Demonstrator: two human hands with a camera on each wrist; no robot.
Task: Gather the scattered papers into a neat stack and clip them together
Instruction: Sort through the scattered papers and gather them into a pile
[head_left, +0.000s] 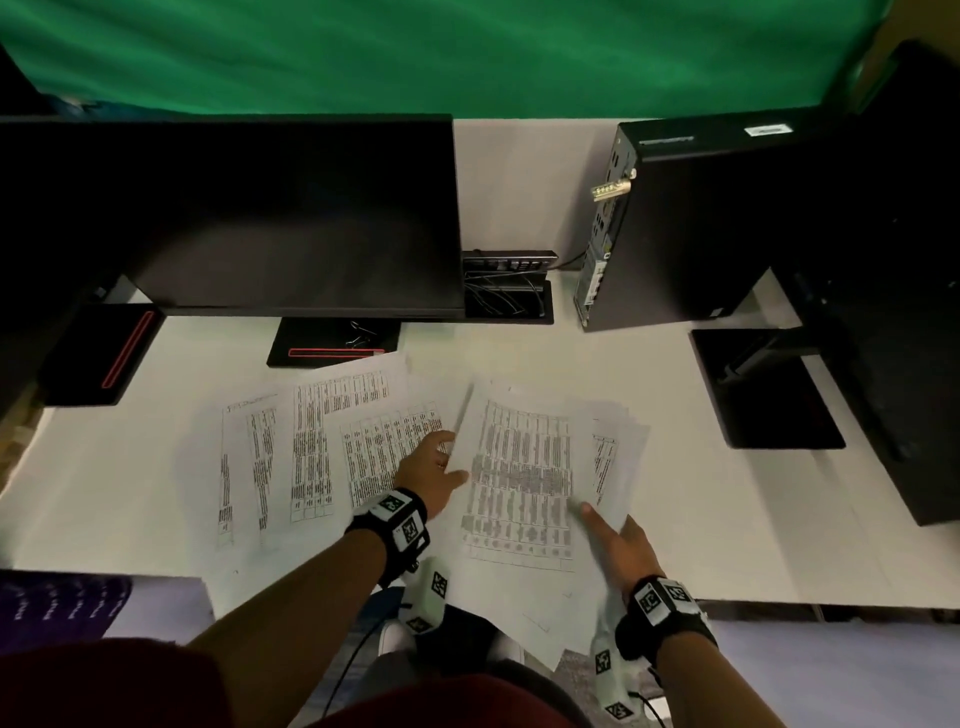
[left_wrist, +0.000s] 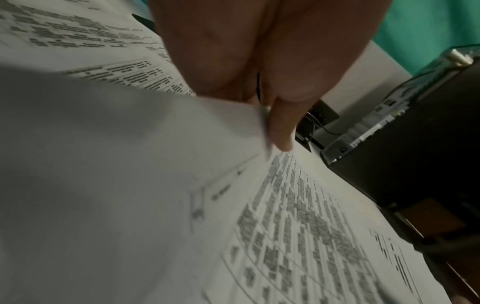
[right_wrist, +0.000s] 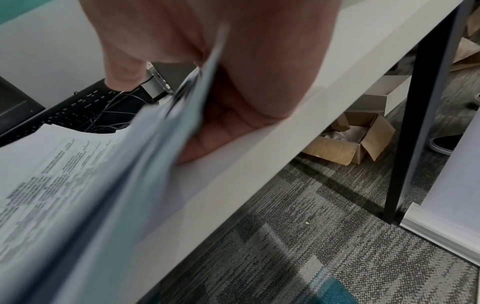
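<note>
Right hand (head_left: 626, 545): pinches the gathered stack (head_left: 524, 467), lower centre.
Left hand (head_left: 431, 475): pinches a sheet edge beside it.
Loose papers (head_left: 291, 457): centre-left on tabletop (head_left: 130, 493), ungathered.
Clip (head_left: 361, 332): centre, untouched.

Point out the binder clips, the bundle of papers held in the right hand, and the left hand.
binder clips (head_left: 360, 333): head view, wire handles, on the monitor base.
bundle of papers (head_left: 519, 467): head view, printed middle of top sheet.
left hand (head_left: 428, 470): head view, back of hand.
</note>
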